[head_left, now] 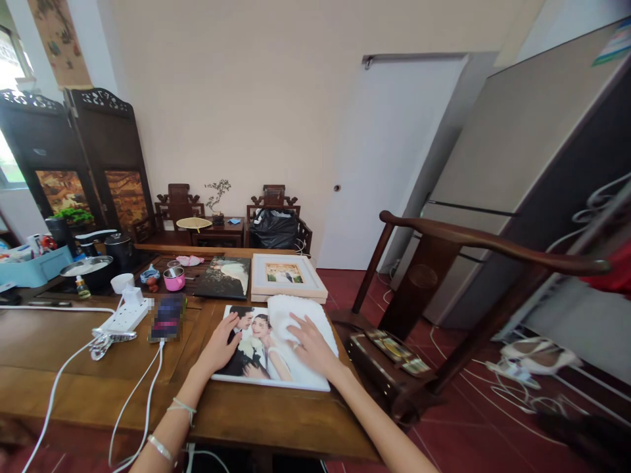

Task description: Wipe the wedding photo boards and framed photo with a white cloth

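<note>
A wedding photo album or panel [259, 351] with a couple on its face lies flat near the table's front edge. My left hand [220, 345] rests on its left side, fingers stretched out over the picture. Over the right part of the photo lies a white, soft-looking cloth [323, 320] with a scalloped edge. My right hand [311, 345] is on this cloth with fingers spread, slightly blurred. Behind them are a white-framed picture [288, 276] and a dark photo panel [224, 277].
A phone [166, 318] on a white cable and a power strip [129, 315] lie to the left. Beyond are a pink pot [174, 279], a white bowl [121, 282] and a blue basket [37, 266]. A wooden chair [419, 276] stands at the table's right.
</note>
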A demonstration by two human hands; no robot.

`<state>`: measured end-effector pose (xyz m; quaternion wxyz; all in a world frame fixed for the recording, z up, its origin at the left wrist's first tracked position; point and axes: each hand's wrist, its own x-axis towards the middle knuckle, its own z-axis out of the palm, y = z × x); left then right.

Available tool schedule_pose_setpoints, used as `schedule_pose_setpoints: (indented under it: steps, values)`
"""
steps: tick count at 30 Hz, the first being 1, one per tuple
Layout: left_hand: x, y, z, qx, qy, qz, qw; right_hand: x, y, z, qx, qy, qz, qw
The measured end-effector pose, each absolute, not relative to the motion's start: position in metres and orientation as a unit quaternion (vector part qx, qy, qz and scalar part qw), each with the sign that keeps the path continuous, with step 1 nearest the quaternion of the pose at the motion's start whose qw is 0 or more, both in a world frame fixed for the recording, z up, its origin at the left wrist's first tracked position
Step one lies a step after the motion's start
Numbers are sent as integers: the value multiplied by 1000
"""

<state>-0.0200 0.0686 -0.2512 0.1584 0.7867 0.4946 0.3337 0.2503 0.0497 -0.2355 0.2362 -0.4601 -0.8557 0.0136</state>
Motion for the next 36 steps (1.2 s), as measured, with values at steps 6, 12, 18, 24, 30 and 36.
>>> schedule_pose_setpoints:
  steps: [6,12,18,24,30,36]
  values:
    - [-20,71,-257,785,491,345,155,252,-42,-228,-423,-883,37,200]
    - [-22,71,-257,789,483,351,148,265,-55,-226,-390,-900,51,190]
    - [-27,75,-261,794,483,336,154,263,27,-228,-429,-875,48,221]
    - [-32,83,-272,795,483,320,181,253,61,-230,-466,-858,36,212]
    - [-32,85,-275,799,485,311,171,253,4,-227,-436,-878,31,197]
    - [-33,84,-273,800,485,298,189,257,-54,-219,-387,-905,53,168]
